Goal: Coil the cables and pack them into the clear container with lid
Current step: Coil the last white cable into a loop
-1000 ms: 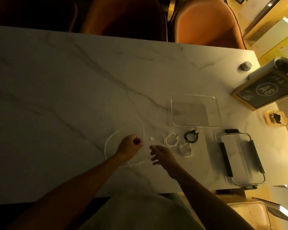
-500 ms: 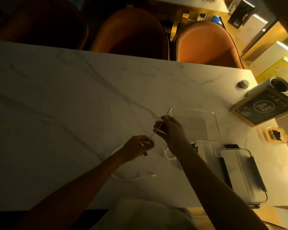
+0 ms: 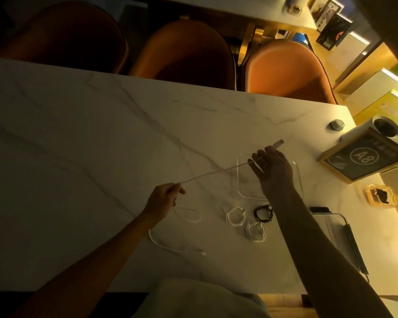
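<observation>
A white marble table (image 3: pixel 78 157) with grey veins filled most of the view, with three orange chairs (image 3: pixel 285 67) pushed in along its far edge. At the table's right end sat a framed sign marked A8 (image 3: pixel 363 157), a white roll (image 3: pixel 363 130) just behind it, a small grey knob (image 3: pixel 336 124) near the corner and a small amber dish (image 3: pixel 380 195) nearer the person.

The clear container (image 3: pixel 241 180) stood open on the table right of centre, partly covered by the right forearm. Its lid (image 3: pixel 331 232), clear with dark clips along the sides, lay flat well to the right of the container, nearer the person.

A long white cable (image 3: pixel 216 172) was stretched taut in the air between the two hands. The right hand (image 3: pixel 274 171) hovered over the container, its thumb and fingers pinching the cable near its plug end, which stuck out beyond the fingers. The left hand (image 3: pixel 163 198) was curled round the cable further along; from there the slack dropped to the table, looped, and ended in a small connector near the table's near edge.

Three coiled cables lay close together just in front of the container: two white coils (image 3: pixel 235 216) and (image 3: pixel 256 231), and a black coil (image 3: pixel 263 213) beside the right forearm.
</observation>
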